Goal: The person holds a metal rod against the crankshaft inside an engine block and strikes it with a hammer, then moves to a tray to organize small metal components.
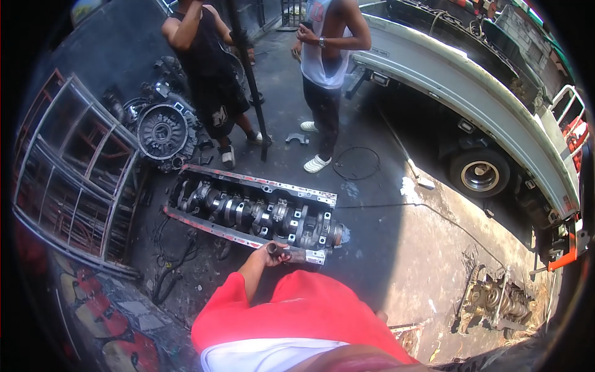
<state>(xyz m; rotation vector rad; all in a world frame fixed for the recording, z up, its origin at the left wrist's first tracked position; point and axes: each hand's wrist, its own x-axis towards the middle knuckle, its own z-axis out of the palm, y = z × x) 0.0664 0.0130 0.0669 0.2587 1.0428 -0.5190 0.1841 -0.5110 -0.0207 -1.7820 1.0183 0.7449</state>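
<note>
My left hand (268, 255) is closed around a dark cylindrical metal piece (274, 249) with a round end, at the near rail of a long engine block (238, 234). A crankshaft (263, 217) lies lengthwise in the block, with bearing caps along it and a toothed end at the right. The block's rails are bare metal with red patches. Of my right hand, only a small patch of skin (382, 317) shows beside my red clothing; its fingers are hidden.
Two people (207, 68) (325, 74) stand beyond the block, one beside a dark upright bar (248, 80). A round clutch housing (162, 131) and metal frames (80, 167) are left. A truck (458, 68) stands right, above another greasy engine part (499, 301). Cables (180, 263) lie about.
</note>
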